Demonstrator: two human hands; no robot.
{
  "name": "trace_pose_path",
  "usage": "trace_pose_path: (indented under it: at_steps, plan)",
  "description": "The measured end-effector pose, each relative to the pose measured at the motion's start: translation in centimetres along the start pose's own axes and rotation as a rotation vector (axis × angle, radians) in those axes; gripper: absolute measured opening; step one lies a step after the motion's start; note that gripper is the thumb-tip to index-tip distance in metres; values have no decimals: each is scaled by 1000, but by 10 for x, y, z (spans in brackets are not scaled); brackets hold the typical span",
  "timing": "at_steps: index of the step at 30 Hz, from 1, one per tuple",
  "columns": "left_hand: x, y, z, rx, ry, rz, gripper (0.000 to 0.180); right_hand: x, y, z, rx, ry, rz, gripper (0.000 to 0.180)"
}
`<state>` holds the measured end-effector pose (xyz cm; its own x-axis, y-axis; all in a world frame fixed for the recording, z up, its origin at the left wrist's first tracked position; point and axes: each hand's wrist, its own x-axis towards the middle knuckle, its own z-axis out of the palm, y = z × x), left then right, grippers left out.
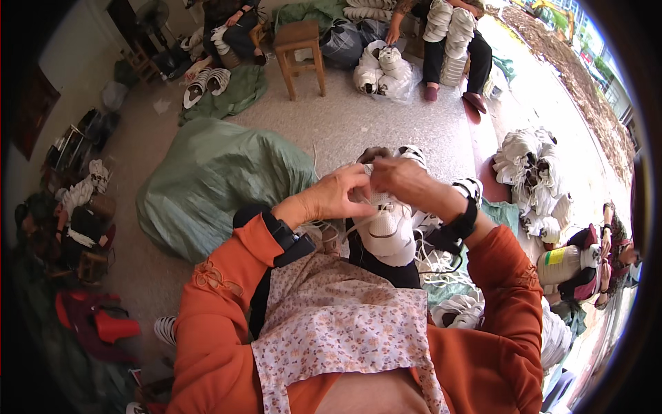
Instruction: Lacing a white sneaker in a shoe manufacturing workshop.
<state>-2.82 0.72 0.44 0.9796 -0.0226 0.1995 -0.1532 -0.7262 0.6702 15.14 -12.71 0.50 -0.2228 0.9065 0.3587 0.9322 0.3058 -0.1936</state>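
Left hand (339, 195) pinches the lace at the top of a white shoe (387, 231) on the lap; right hand (408, 181) grips the same spot. Green sack (207, 179) lies left of shoe.

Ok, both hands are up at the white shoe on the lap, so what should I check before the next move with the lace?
1. Left hand on the white shoe: ok, fingers pinch at its top.
2. Right hand at the same spot: ok.
3. Shoe steady: ok, it rests upright on the lap.
4. Lace end in sight: cannot tell, fingers cover it.
5. Loose white laces beside the right forearm: ok.
6. Green sack apart from the hands: ok.
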Motion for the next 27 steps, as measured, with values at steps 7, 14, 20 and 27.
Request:
trace_pose_path:
  at_steps: [7, 14, 20, 27]
  plan:
    - [5, 25, 29, 360, 90, -99, 27, -29, 39, -60, 496, 116, 548, 15]
    - [6, 8, 21, 146, -11, -115, 14, -36, 36, -24, 2116, 518, 432, 26]
    - [15, -8, 0, -61, -248, -167, 24, -134, 172, -89, 1917, 998, 510, 21]
    - [19, -5, 7, -207, -258, -145, 27, -317, 265, -229, 1673, 1639, 724, 14]
